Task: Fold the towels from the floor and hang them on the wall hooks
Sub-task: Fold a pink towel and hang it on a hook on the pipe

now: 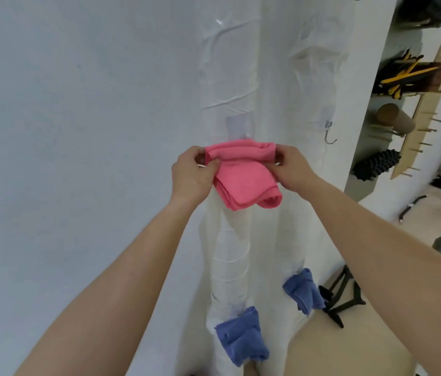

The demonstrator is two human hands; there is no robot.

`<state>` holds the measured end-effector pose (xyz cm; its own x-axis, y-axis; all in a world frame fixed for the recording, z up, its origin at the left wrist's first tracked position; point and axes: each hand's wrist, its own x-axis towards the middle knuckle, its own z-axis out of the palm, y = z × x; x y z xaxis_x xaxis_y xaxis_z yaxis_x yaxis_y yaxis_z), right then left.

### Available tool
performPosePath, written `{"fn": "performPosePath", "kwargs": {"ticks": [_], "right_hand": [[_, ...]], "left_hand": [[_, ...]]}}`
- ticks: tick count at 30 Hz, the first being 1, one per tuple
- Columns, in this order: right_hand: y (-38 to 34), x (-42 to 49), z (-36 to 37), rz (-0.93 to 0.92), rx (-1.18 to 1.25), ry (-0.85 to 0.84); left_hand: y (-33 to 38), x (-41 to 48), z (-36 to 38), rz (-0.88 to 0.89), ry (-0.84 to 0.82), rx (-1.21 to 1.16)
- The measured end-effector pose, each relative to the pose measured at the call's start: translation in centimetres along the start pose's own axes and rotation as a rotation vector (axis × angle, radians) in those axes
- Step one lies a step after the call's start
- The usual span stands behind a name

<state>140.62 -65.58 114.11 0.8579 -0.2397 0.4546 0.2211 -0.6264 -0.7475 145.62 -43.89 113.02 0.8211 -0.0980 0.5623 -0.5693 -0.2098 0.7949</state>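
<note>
Both arms reach forward to a white wall (78,104), where a folded pink towel (243,177) is held up against it. The left hand (193,172) grips the towel's upper left corner, its fingers (212,164) pinching the cloth, with the thumb pressed on the front of the fold. The right hand (292,168) pinches the upper right corner in the same way. The towel's top edge is bunched into a roll between the two hands, and the rest hangs down in layered folds. Just above the towel sits a clear adhesive hook pad (237,126); its hook part is hidden behind the cloth, so whether the towel is caught on it cannot be told. To the right, a second hook (328,130) with a bare metal curve stands free on the wall. Lower down the wall, two blue towels hang, one (242,337) below the pink towel, the other (304,290) further right.
</note>
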Motion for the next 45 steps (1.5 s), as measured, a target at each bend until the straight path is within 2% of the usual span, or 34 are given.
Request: {"fn": "performPosePath", "kwargs": {"ticks": [3, 5, 8, 10, 12, 14, 18, 20, 22, 25, 27, 31, 34, 37, 39, 42, 45], "right_hand": [[1.8, -1.6, 1.9, 0.161, 0.266, -0.085], [2.7, -2.1, 2.3, 0.228, 0.323, -0.119], [2.5, -1.9, 1.3, 0.173, 0.356, -0.145], [1.9, -1.4, 0.1, 0.082, 0.281, -0.065], [1.3, -0.9, -1.1, 0.055, 0.362, 0.01], [0.6, -0.8, -1.9, 0.041, 0.423, -0.024], [0.5, -1.2, -1.9, -0.027, 0.323, -0.157], [0.8, -1.5, -1.6, -0.095, 0.244, -0.194], [1.2, -1.7, -1.4, -0.085, 0.103, -0.219], [1.7, -1.1, -1.4, -0.055, -0.115, -0.226], [1.6, -1.0, -1.5, -0.108, -0.143, -0.137], [1.1, -1.7, -1.6, -0.332, 0.024, 0.033], [0.8, -2.2, -1.0, -0.438, -0.025, -0.006], [0.9, -2.1, -1.3, -0.341, -0.141, -0.136], [1.1, -1.9, -1.6, -0.342, -0.228, -0.176], [0.9, -1.6, -2.0, -0.355, -0.273, -0.18], [0.8, -1.5, -2.1, -0.375, -0.431, -0.17]], "left_hand": [[-1.7, -2.4, 1.1, -0.133, -0.058, -0.106], [-1.9, -3.7, 2.0, -0.236, -0.097, -0.196], [-1.3, -3.7, 1.9, -0.312, -0.131, -0.266], [-0.8, -3.0, 1.2, -0.297, -0.126, -0.241], [-0.4, -2.4, 0.6, -0.273, -0.103, -0.209], [0.0, -2.0, 0.3, -0.251, -0.069, -0.169], [0.3, -1.9, 0.3, -0.103, 0.039, 0.075], [0.8, -2.4, 0.4, 0.081, 0.108, 0.244], [1.7, -2.7, 0.6, 0.315, 0.147, 0.387], [2.8, -2.5, 0.9, 0.527, 0.059, 0.567], [3.5, -2.4, 0.9, 0.465, -0.03, 0.59], [4.6, -2.9, 0.5, 0.266, -0.068, 0.567], [4.6, -3.3, 0.6, 0.326, -0.116, 0.681], [3.4, -3.2, 0.9, 0.437, -0.106, 0.857], [2.7, -3.2, 1.3, 0.478, -0.084, 0.948], [2.2, -3.5, 1.8, 0.478, -0.064, 0.966], [2.1, -3.6, 1.9, 0.46, -0.081, 0.955]]}}
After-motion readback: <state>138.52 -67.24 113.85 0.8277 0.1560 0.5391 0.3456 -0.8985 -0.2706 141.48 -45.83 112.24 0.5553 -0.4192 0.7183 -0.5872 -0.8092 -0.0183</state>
